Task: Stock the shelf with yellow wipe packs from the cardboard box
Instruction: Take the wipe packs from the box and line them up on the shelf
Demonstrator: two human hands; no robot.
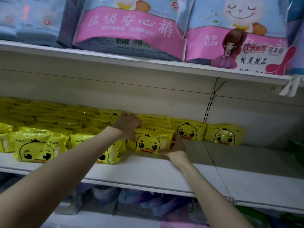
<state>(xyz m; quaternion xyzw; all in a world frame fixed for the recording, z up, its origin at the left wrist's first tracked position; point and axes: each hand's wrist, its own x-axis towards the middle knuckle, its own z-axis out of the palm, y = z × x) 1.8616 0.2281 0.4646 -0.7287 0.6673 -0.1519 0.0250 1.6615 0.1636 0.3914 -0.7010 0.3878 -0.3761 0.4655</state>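
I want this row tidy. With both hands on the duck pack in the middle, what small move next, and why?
Probably nudge the yellow wipe pack left, snug against the neighbouring pack, then let go. Your left hand grips its top corner and your right hand its right side, so it seems not yet settled; bare shelf to its right awaits the next one.

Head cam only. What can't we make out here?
- Cardboard box: outside the head view.
- Left hand: lies on the stacked packs; its own knuckles hide the fingertips, so the grip is unclear.
- Right hand: holds the front pack by its right end; the pack hides any fingers behind it.
- Lower shelf goods: dark and blurred.
- Leftmost packs: cut off by the left edge.
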